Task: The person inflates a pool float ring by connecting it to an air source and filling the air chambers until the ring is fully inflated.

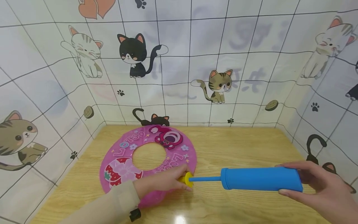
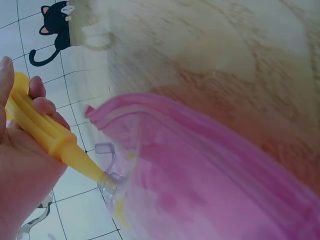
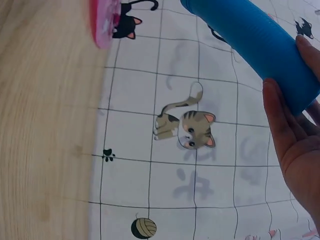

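Observation:
A pink swim ring (image 1: 179,158) with printed strawberries and a bear lies on the table, looking puffed out in the left wrist view. My left hand (image 1: 170,179) grips the yellow end piece (image 2: 42,122) of a hand pump. Its tapered yellow nozzle (image 2: 85,165) meets the ring's clear valve (image 2: 107,187), and the tip appears to sit inside it. My right hand (image 1: 324,183) holds the far end of the pump's blue barrel (image 1: 260,179) between thumb and fingers. A length of thin blue rod (image 1: 207,179) shows between the barrel and the yellow piece.
The wood-grain table (image 1: 237,146) reaches back to a white gridded wall covering (image 1: 179,68) printed with cats. That covering also stands at the left and right sides. A black strap piece (image 1: 135,214) shows at the left wrist.

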### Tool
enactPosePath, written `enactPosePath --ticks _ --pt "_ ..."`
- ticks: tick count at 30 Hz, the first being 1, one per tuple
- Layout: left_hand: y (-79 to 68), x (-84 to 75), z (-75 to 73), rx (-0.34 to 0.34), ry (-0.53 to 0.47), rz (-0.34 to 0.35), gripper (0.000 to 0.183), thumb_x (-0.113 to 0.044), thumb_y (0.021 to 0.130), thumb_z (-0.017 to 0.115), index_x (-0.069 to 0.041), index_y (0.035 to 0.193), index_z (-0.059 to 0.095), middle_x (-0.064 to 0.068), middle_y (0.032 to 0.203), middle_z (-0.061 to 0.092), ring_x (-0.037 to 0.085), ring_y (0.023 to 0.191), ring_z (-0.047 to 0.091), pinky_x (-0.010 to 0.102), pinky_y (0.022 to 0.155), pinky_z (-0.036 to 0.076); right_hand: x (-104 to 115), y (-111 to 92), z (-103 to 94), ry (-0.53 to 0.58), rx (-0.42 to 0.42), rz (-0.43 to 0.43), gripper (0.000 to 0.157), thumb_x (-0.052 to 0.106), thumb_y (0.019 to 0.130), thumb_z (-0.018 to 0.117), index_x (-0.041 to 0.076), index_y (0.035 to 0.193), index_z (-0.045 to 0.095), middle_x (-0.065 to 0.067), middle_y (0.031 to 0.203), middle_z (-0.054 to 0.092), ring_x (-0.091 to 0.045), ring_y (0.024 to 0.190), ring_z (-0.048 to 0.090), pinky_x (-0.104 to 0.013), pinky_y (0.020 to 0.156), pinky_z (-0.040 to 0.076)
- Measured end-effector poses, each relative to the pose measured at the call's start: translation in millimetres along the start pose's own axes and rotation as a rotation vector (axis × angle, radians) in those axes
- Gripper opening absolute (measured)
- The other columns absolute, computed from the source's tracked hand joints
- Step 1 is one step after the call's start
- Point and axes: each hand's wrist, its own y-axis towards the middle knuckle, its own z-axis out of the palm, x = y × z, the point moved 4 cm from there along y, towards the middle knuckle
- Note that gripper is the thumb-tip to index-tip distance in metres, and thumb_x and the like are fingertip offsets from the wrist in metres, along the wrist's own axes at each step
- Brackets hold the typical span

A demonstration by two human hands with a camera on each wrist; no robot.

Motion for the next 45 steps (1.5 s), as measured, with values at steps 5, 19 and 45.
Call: enactPosePath --ticks 5,19,45 --pt "3.9 -2.5 -0.6 -0.017 0.019 -0.003 0.040 -0.020 0.089 0.073 -0.014 0.117 0.045 -0.008 0.089 0.057 0.004 0.078 0.050 0.021 0.074 0.047 10 7 19.3 0.028 0.033 0.041 0.066 0.002 0.065 0.088 0.012 0.123 0.059 0.015 0.117 0.057 -0.002 0.087 0.063 -0.015 0.071 0.050" --pt "12.4 -11.4 6.5 -0.005 0.010 0.012 0.042 -0.016 0.088 0.073 -0.010 0.119 0.045 -0.001 0.110 0.064 0.004 0.094 0.058 0.021 0.086 0.048 34 30 70.3 0.110 0.140 -0.222 0.060 0.008 0.061 0.092 0.023 0.111 0.061 0.002 0.117 0.065 -0.003 0.104 0.060 -0.017 0.076 0.051" --pt "-9.8 5.0 -11.9 0.088 -0.001 -0.039 0.036 -0.019 0.093 0.069 -0.017 0.119 0.044 -0.008 0.094 0.059 0.006 0.085 0.051 0.024 0.082 0.044 6 23 -18.0 -0.210 0.139 -0.432 0.076 0.014 0.044 0.095 0.019 0.115 0.068 0.011 0.121 0.058 0.007 0.115 0.045 -0.008 0.078 0.043"
